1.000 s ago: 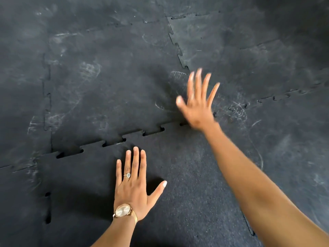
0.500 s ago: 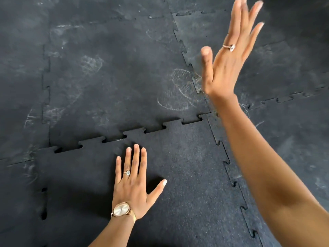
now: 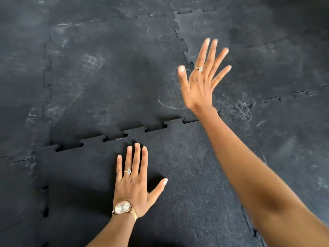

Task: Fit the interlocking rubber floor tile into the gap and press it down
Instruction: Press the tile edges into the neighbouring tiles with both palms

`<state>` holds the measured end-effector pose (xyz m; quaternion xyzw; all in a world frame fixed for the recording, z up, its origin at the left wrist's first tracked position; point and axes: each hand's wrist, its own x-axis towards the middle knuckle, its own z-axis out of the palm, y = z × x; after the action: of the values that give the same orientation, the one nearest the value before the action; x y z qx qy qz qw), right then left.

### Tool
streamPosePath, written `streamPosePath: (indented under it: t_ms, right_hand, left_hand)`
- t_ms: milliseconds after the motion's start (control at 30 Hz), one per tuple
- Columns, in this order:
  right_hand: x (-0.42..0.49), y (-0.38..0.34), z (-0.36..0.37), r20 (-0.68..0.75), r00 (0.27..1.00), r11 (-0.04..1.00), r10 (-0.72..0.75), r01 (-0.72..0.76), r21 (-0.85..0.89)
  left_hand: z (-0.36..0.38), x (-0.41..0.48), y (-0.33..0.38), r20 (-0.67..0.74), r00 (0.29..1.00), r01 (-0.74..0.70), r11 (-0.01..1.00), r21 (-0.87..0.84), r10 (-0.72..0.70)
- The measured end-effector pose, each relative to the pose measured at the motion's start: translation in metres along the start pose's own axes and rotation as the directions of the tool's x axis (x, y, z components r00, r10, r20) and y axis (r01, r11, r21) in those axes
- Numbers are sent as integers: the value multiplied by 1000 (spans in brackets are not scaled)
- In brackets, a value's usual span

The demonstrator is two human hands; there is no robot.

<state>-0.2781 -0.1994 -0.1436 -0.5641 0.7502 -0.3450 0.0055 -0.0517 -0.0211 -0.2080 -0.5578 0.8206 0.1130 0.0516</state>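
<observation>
1. The laid floor tiles [image 3: 110, 82] fill the upper and right parts of the frame, dusty with pale scuffs; their far edges run out of the picture, and the top right corner is too dark to read.
2. The rubber floor tile [image 3: 192, 175] lies in the lower middle of the frame, cleaner and speckled. Its upper toothed edge [image 3: 135, 134] meets the neighbouring tile, with dark slits showing between some tabs. Its lower edge is cut off by the frame, and my right forearm [image 3: 258, 179] hides much of its right seam.
3. My right hand [image 3: 201, 84] is at upper centre, fingers spread wide, gripping nothing; it is motion-blurred, and I cannot tell whether it touches the floor.
4. My left hand [image 3: 132, 182] lies flat on the tile, palm down, fingers together, thumb splayed.
5. A gold watch [image 3: 122, 207] sits on my left wrist.
6. Each hand wears a ring.
</observation>
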Motion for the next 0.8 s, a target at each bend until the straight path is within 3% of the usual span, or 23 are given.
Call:
streamPosePath:
  t_ms: [67, 133, 200, 267, 433, 500, 600, 667, 733, 800]
  right_hand:
    - [-9, -28, 2, -62, 995, 996, -83, 84, 24]
    - [-41, -24, 29, 141, 982, 980, -127, 146, -137]
    - [-63, 3, 59, 320, 947, 944, -29, 131, -302]
    - [-63, 11, 69, 356, 934, 937, 27, 101, -334]
    - [-60, 5, 66, 366, 931, 944, 3, 118, -308]
    - [-54, -17, 55, 278, 960, 978, -19, 76, -193]
    - [-35, -66, 28, -38, 999, 997, 26, -23, 76]
    - [-45, -70, 28, -87, 996, 999, -3, -1, -37]
    - [-73, -46, 46, 168, 986, 959, 15, 33, -281]
    - [-85, -17, 69, 355, 930, 930, 91, 48, -364]
  left_hand:
    - [-1, 0, 0, 3, 1000, -1, 1000, -3, 1]
    - [-2, 0, 3, 3, 1000, 0, 1000, -8, 0]
    - [0, 1, 3, 2, 1000, -5, 1000, -14, 5]
    - [-1, 1, 2, 6, 1000, -2, 1000, -4, 2]
    - [-1, 1, 2, 4, 1000, -5, 1000, -30, 5]
    - [0, 0, 2, -15, 1000, -7, 1000, -29, 7]
    - [0, 2, 0, -24, 1000, -12, 1000, -21, 12]
    - [2, 0, -1, -34, 999, -15, 999, -31, 14]
    - [2, 0, 0, -31, 999, -14, 999, -35, 13]
    - [3, 0, -1, -41, 999, -13, 999, -36, 11]
